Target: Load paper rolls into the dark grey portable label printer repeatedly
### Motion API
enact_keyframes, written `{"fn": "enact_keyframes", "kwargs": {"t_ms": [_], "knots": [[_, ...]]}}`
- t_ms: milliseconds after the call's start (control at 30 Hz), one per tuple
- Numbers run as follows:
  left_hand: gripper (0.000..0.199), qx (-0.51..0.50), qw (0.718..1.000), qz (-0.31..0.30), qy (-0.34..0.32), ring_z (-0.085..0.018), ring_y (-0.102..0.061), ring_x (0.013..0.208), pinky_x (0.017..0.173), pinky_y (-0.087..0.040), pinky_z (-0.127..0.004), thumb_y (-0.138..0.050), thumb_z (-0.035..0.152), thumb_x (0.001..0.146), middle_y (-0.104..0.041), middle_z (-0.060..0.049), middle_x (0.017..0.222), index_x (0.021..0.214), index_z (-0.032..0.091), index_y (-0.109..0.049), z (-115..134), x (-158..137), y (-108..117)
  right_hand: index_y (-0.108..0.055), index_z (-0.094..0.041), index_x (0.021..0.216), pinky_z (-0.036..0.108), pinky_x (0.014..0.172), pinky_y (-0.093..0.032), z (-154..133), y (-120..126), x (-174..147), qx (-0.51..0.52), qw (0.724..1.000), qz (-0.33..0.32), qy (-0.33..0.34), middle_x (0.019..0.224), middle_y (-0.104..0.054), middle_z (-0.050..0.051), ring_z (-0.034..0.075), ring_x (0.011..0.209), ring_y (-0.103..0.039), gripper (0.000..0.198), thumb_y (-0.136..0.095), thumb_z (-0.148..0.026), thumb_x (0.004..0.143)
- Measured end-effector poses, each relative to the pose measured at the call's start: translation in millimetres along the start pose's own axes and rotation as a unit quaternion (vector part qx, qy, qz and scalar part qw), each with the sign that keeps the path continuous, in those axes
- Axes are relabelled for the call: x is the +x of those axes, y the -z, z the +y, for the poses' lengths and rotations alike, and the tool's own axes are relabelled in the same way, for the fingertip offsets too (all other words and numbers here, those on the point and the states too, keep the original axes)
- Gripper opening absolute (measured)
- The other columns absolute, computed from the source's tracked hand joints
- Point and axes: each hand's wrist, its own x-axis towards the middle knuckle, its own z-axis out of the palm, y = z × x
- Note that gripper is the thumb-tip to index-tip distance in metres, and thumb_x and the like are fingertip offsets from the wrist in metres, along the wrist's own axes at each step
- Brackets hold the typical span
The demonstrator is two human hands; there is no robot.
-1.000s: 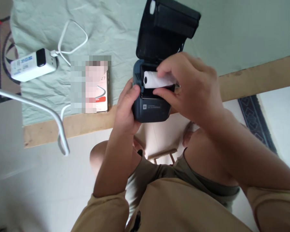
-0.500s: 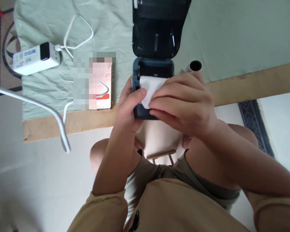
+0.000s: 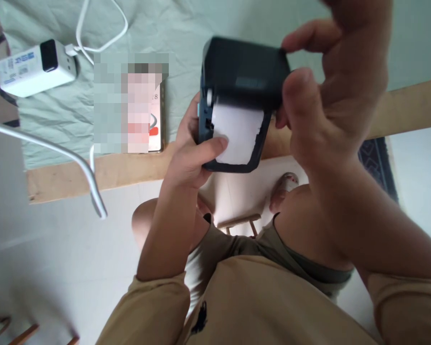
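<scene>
Over the table's front edge, a dark portable label printer [image 3: 203,127] is held in my left hand [image 3: 192,153], whose thumb presses on the white paper [image 3: 239,127] lying over its body. The printer's black lid [image 3: 244,67] is tilted partway down, covering the upper end of the paper. At the lid's right edge, my right hand [image 3: 339,91] grips it between thumb and fingers. What lies under the lid is hidden.
A phone [image 3: 157,115], partly pixelated, lies on the green cloth [image 3: 187,24] left of the printer. Farther left is a white power bank [image 3: 36,67] with a white cable [image 3: 104,48] plugged in. A thicker white cord [image 3: 57,151] crosses the left foreground. Below stands a wooden stool [image 3: 239,221].
The lid has swung from standing fully open to partway down over the paper. My right hand has let go of the paper and moved up and right to the lid. My left hand still holds the printer.
</scene>
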Motion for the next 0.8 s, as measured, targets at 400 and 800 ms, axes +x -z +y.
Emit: {"fn": "enact_keyframes", "kwargs": {"t_ms": [400, 800], "knots": [[0.058, -0.064, 0.994, -0.004, -0.084, -0.030, -0.051, 0.130, 0.104, -0.047, -0.041, -0.071, 0.049, 0.068, -0.061, -0.006, 0.102, 0.117, 0.025, -0.052, -6, 0, -9, -0.016, -0.038, 0.148, 0.021, 0.063, -0.057, 5, -13, -15, 0.115, 0.991, -0.066, -0.035, 0.137, -0.051, 0.004, 0.015, 0.100, -0.064, 0.084, -0.066, -0.049, 0.081], [0.049, -0.008, 0.998, -0.016, -0.055, -0.026, -0.056, 0.123, 0.100, -0.048, -0.037, -0.070, 0.046, 0.069, -0.061, -0.002, 0.108, 0.112, 0.031, -0.054, -3, 0, -13, -0.032, -0.042, 0.140, 0.026, 0.075, -0.059, 19, -16, -10, 0.318, 0.937, -0.058, -0.128, 0.112, -0.066, -0.004, 0.015, 0.101, -0.065, 0.082, -0.076, -0.028, 0.072]]}}
